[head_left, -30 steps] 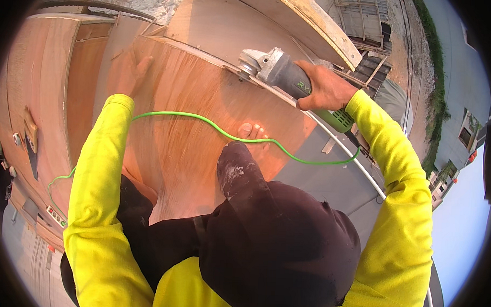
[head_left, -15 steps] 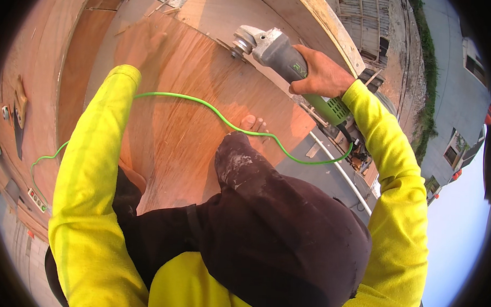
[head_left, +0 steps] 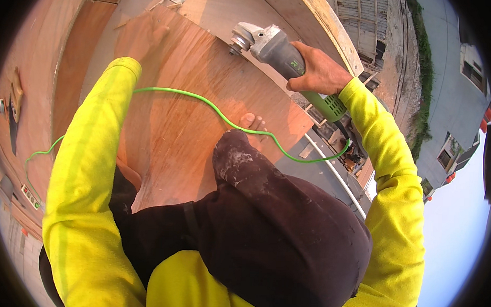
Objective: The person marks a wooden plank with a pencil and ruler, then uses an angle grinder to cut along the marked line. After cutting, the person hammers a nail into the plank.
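Observation:
My right hand is wrapped round the body of an angle grinder, dark grey at the front and green at the back. The grinder's metal head points left, and its spindle end hangs near the far edge of a reddish-brown plywood sheet. My left hand lies on the sheet's far left part with its thumb stretched out; its skin blends with the wood and its fingers show poorly. From the grinder's rear a bright green cord crosses the sheet and passes under my left sleeve.
My bare foot is on the sheet. At the far left lie a wooden-handled handsaw and a power strip. A curved wooden panel rises at the back. A white pipe runs past the sheet's right side.
The grinder and my right hand have shifted very slightly left and up. My left hand stays at about the same place on the sheet. The whole view has tilted a little.

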